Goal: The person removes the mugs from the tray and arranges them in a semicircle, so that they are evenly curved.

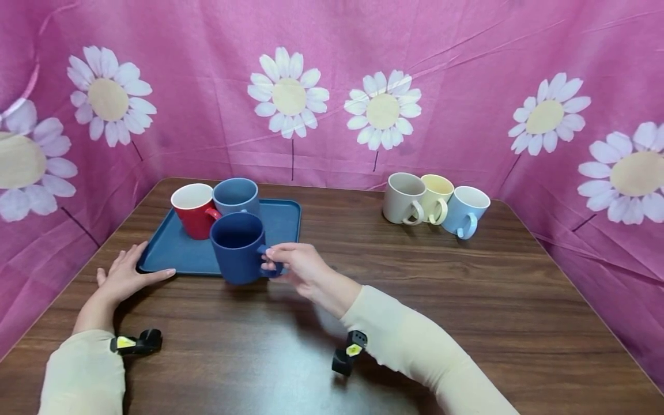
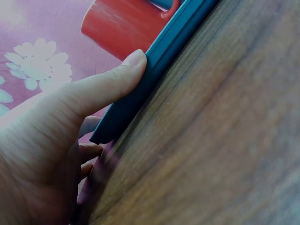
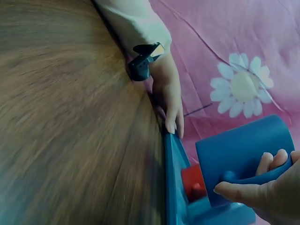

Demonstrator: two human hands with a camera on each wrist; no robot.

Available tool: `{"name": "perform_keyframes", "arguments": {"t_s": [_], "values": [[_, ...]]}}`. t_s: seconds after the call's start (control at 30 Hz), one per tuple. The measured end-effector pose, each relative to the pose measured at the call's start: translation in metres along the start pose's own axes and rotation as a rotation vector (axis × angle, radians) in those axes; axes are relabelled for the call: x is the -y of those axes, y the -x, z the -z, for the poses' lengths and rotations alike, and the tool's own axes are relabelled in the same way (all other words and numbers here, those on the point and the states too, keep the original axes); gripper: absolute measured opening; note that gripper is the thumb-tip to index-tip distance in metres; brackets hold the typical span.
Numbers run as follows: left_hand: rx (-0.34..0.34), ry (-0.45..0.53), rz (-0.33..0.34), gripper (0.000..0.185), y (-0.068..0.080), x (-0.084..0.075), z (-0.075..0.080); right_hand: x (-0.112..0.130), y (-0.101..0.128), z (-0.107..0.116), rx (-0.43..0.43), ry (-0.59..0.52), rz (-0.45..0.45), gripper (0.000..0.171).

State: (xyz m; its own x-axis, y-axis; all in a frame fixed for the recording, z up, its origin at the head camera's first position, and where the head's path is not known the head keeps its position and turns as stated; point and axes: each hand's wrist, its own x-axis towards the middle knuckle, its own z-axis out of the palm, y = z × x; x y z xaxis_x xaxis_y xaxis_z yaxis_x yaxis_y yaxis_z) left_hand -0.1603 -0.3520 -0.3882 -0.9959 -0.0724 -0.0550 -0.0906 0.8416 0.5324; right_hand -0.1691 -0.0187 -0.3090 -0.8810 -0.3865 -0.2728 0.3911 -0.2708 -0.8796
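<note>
i log my right hand gripping the navy mug handle, my left hand flat, fingers relaxed, thumb against the blue tray.

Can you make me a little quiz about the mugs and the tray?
1. True or false: the right hand holds the dark blue mug by its handle.
2. What does the left hand touch? A) red mug B) blue tray C) cream mug
3. How many mugs stand on the table off the tray, at the far right?

Key: 1 true; 2 B; 3 three.
</note>
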Motion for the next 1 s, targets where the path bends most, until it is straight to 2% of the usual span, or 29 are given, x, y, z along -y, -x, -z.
{"name": "perform_keyframes", "arguments": {"t_s": [0.37,0.7,1.0], "values": [[0.003,-0.005,-0.002,0.096,0.0,-0.001,0.002,0.025,0.018,0.058,-0.095,0.009,0.045,0.007],[0.018,-0.01,-0.001,0.095,0.0,0.001,0.001,0.038,0.024,0.109,-0.116,-0.029,0.1,0.022],[0.015,-0.012,-0.005,0.095,0.0,0.002,0.001,0.045,0.031,0.138,-0.142,-0.073,0.131,0.028]]}}
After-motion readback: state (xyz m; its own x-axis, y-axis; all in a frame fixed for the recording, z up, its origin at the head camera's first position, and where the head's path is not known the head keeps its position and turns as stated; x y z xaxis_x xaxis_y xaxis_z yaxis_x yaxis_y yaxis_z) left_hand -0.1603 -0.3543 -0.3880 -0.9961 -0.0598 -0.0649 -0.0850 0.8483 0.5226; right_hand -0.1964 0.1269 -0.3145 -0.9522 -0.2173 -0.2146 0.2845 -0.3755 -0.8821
